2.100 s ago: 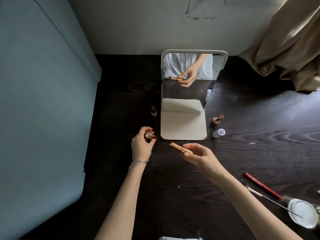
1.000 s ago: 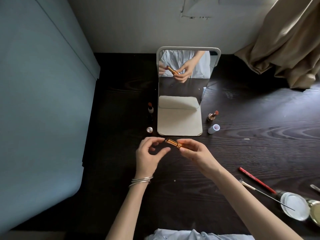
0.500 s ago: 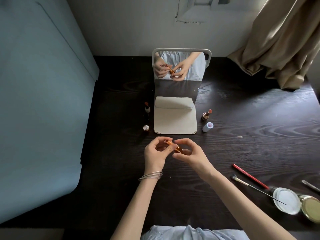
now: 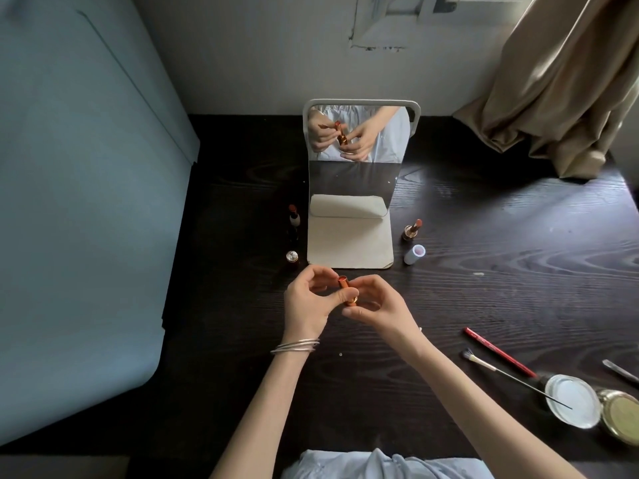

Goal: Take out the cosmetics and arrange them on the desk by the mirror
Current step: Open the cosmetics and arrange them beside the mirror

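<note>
A: Status of the gold lipstick (image 4: 346, 292)?

B: Now held near upright above the desk (image 4: 484, 281), just in front of the mirror (image 4: 359, 174); a second ago it lay almost flat.

A: Grip?

B: Left hand (image 4: 309, 304) pinches the tube; right hand (image 4: 375, 305) pinches its base. Both have closed in since.

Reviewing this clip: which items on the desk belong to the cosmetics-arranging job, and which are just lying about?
Belongs to the job:
gold lipstick, held by left hand and right hand
mirror
open lipsticks and
lilac cap
red pencil
brush

Lying about:
curtain
bangles
</note>
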Available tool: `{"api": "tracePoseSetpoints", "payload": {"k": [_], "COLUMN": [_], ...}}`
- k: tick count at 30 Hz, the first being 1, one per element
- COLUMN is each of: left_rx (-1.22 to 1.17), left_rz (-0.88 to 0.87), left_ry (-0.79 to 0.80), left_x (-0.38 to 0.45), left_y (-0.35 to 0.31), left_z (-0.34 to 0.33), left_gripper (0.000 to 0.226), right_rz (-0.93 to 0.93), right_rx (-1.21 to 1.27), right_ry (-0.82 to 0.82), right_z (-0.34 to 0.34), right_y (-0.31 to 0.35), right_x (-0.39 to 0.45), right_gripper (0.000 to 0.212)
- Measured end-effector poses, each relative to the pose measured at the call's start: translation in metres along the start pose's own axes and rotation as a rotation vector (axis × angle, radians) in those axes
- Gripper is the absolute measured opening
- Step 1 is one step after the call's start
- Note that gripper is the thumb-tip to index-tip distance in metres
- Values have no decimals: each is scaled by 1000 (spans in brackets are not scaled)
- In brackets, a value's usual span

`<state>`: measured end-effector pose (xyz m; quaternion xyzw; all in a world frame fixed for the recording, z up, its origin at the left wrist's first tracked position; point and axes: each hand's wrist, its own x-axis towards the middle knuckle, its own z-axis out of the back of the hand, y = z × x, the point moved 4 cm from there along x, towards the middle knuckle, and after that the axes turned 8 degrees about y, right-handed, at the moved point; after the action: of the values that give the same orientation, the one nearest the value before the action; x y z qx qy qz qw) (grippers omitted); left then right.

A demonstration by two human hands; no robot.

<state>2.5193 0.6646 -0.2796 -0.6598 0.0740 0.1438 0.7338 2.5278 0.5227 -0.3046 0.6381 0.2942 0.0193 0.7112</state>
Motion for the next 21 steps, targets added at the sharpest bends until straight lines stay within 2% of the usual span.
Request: {"api": "tracePoseSetpoints", "payload": {"k": [3,8,12,16,21], "left_rx": [-55,-109,-122,-42,40], "left_rz": [17,35,5,-17,-59], "left_ry": [31,104,104,71,79], "left_x": [4,6,5,6,3], "left_y": [0,0,-5,-7,-10], "left_z": [4,7,9,14,14], "left_gripper": [30,32,29,23,20], "right_rz": [-20,-30,-4,35,69], "right_rx": [106,91,-28,-20,-37], "right_ry": [54,165,97,0,44], "right_z": [0,0,1,5,7], "right_y": [2,4,6,6,9], "right_x": [-1,-1,1,4,4], "right_gripper": [37,29,35,31,27]}}
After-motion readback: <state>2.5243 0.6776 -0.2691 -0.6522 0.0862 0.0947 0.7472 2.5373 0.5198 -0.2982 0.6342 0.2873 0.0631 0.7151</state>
